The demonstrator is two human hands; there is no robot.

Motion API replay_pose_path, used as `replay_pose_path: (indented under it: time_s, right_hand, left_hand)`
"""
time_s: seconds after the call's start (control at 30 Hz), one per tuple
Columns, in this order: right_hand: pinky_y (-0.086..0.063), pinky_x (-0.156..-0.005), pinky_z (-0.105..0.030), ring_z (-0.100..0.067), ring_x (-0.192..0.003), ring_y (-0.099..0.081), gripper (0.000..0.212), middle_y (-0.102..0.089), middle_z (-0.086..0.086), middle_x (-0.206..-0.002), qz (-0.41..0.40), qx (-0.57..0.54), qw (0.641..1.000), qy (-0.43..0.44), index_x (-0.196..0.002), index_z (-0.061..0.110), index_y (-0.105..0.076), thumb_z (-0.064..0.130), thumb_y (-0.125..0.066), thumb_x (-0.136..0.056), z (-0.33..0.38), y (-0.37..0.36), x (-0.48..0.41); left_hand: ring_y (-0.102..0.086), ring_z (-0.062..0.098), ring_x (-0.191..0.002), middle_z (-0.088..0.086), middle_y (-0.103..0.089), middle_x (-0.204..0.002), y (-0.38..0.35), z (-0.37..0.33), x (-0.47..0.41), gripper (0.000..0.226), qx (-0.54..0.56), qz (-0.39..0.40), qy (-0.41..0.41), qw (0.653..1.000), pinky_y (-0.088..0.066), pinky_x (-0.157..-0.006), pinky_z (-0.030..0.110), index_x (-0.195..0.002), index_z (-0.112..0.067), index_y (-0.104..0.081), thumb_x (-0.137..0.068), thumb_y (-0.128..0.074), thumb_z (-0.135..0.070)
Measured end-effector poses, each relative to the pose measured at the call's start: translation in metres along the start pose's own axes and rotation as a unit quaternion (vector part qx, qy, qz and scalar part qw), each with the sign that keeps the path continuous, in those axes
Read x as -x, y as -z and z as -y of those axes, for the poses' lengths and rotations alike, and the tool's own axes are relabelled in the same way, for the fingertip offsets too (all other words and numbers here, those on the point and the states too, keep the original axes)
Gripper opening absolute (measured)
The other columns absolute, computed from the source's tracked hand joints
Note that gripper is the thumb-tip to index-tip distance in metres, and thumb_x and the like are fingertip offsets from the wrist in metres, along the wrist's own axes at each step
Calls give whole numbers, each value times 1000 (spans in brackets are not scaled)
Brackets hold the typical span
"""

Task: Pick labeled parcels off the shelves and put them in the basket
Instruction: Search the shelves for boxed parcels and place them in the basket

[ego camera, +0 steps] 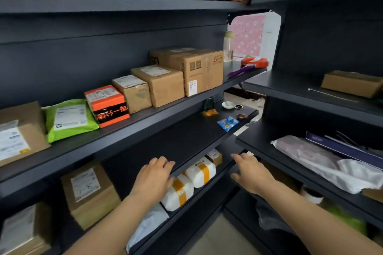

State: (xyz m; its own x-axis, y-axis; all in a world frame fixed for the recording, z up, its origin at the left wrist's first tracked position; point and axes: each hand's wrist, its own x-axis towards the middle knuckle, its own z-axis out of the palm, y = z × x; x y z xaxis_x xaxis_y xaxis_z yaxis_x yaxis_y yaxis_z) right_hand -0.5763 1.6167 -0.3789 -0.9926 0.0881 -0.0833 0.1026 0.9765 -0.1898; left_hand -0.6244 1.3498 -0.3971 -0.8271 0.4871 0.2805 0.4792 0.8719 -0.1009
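Evidently the step in hand is a reach for the white parcels lying directly beneath the bare middle shelf (pixel 186 141). The left hand (pixel 154 178) is at that shelf's front lip, fingers close together and gently bent, holding nothing; whether it touches the lip I cannot tell. The right hand (pixel 251 174) hangs below the shelf's right end, fingers spread, also empty. Under the shelf the near white parcel (pixel 180 192) and the far white parcel (pixel 200 172), each banded with yellow tape, lie side by side and touching. A small brown box (pixel 214 156) sits beyond them. The basket is not in view. To do this well, I judge, both hands should dip below the lip, knuckles clear of the shelf's underside, and take one white parcel by its two ends. The wrapping looks soft and slick, so a broad grasp should serve better than a pinch. Draw it straight out from under the shelf so its neighbour is not dragged off, then check it for a label
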Motion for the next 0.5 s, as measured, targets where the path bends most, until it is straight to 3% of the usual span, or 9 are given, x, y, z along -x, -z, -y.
replay_pose_path:
  time_s: [0.13,0.23,0.37,0.5]
  right_hand:
    - [-39,-104,-37,-27,-129,-37,65,-37,-6,-141,10,-19,1000,-4,-148,20,-21,35,-53,-93,-26,-16,-39]
    - [-39,-103,-37,-27,-129,-37,64,-37,-6,-141,26,-32,999,-1,-147,19,-22,34,-53,-93,-51,-30,-74]
    - [-39,-103,-38,-27,-129,-37,60,-37,-6,-140,43,-40,998,5,-145,17,-28,33,-53,-93,-88,-57,-124]
    - [-34,-106,-34,-27,-132,-33,62,-31,-6,-147,61,-58,996,15,-149,18,-20,32,-48,-96,-119,-87,-171]
  left_hand:
    - [-59,21,-93,0,-60,-103,-30,-16,-36,50,4,18,-34,999,-51,-69,33,-125,-18,-59,-79,-70,-34]
    - [-61,15,-72,-5,-61,-84,-53,-33,-74,52,-15,14,-70,997,-50,-51,26,-105,-20,-70,-58,-85,-36]
    - [-60,11,-69,-8,-59,-81,-98,-61,-124,46,12,16,-101,995,-50,-51,23,-97,-22,-70,-56,-85,-36]
    - [-61,12,-73,-7,-62,-84,-149,-87,-168,47,32,23,-118,992,-50,-53,22,-97,-21,-70,-54,-87,-34]
